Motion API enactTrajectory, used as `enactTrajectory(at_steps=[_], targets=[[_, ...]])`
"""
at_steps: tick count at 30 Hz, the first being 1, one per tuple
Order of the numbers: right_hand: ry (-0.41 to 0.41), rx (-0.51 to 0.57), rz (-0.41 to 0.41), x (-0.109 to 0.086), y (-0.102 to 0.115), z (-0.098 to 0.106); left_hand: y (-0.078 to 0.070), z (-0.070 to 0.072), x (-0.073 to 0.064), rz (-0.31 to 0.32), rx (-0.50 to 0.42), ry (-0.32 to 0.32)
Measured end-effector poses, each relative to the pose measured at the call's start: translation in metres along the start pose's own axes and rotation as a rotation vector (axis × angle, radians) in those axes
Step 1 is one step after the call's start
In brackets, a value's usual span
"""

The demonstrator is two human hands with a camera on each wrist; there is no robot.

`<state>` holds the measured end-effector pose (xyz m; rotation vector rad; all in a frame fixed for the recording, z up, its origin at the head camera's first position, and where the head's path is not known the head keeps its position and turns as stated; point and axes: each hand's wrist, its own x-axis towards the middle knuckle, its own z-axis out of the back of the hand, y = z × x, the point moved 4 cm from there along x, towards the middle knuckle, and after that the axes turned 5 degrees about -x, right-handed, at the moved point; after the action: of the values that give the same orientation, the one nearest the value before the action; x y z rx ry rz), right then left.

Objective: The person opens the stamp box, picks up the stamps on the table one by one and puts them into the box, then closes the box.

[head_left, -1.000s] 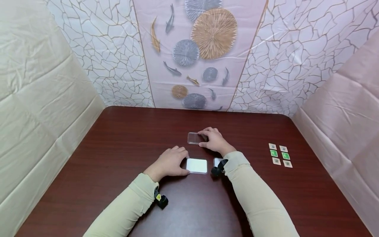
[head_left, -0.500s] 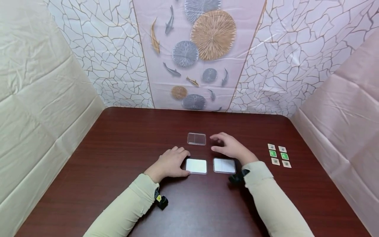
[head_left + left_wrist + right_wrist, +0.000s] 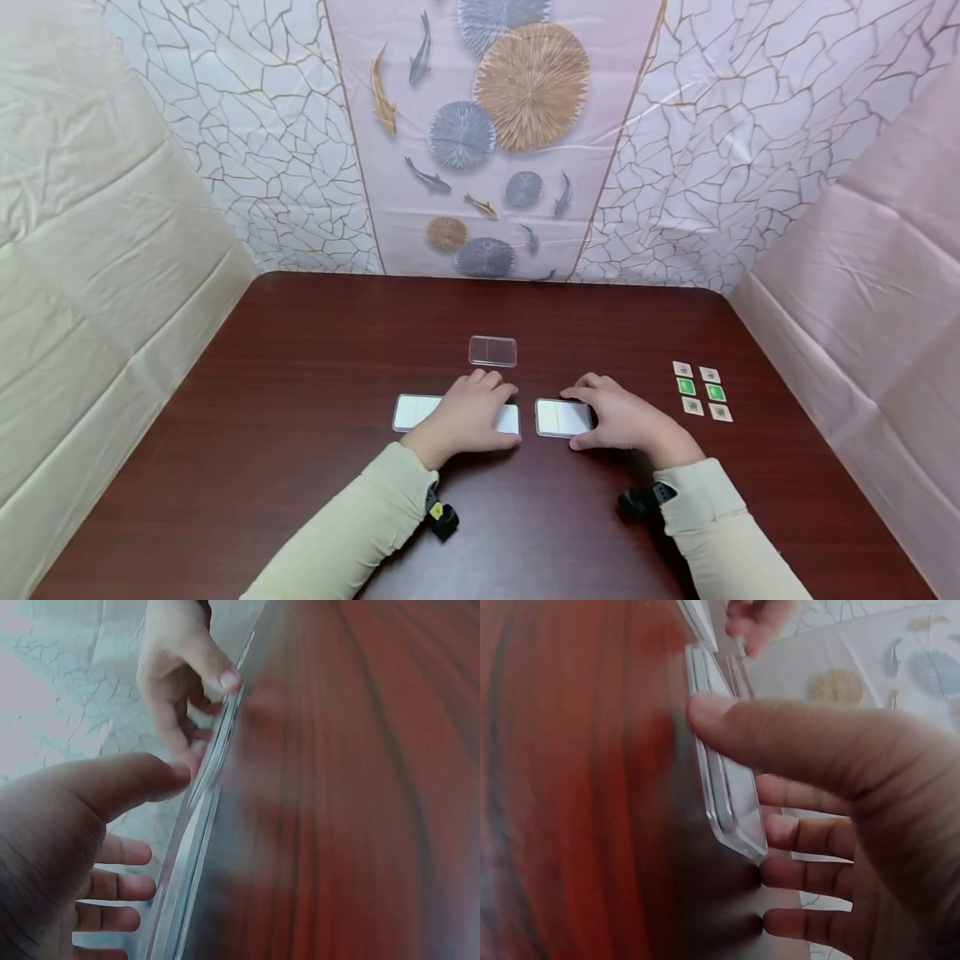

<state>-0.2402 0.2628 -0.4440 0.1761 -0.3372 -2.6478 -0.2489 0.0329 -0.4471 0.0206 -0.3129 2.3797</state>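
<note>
A white-faced clear plastic case (image 3: 415, 411) lies flat on the table, just left of my left hand. My left hand (image 3: 471, 417) spans a second such case (image 3: 509, 418), thumb at its near edge and fingers (image 3: 127, 888) along the far edge; the palm hides its left part. To the right, my right hand (image 3: 617, 421) holds a third case (image 3: 555, 418) by its right end, thumb on the near edge, fingers (image 3: 799, 830) on the far one. Further back lies a see-through case (image 3: 492, 351) with a dividing line, away from both hands.
Several small square tiles, two of them green (image 3: 716, 392), stand in two columns on the table's right side. The dark red wooden table (image 3: 315, 333) reaches back to a patterned cloth wall (image 3: 292, 158), with fabric sides left and right. Each wrist wears a small black camera.
My left hand has slid right from the left case, which now shows, onto the middle one. My right hand left the see-through case, came nearer and took hold of the right case.
</note>
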Motion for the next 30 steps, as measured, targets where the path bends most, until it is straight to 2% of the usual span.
enactTrajectory(at_steps=[5,10,19,30], targets=[[-0.025,-0.014,0.025,-0.001,0.002,-0.002,-0.021,-0.012,0.018,0.005,0.011,0.023],[-0.026,0.008,0.056,0.000,0.006,-0.002,-0.032,-0.019,0.030,-0.008,0.017,0.001],[-0.002,-0.041,0.051,0.001,0.015,0.000,-0.034,-0.024,0.035,-0.018,-0.003,-0.008],[-0.024,-0.112,0.123,0.003,0.019,0.000,-0.035,-0.027,0.036,-0.005,0.012,0.004]])
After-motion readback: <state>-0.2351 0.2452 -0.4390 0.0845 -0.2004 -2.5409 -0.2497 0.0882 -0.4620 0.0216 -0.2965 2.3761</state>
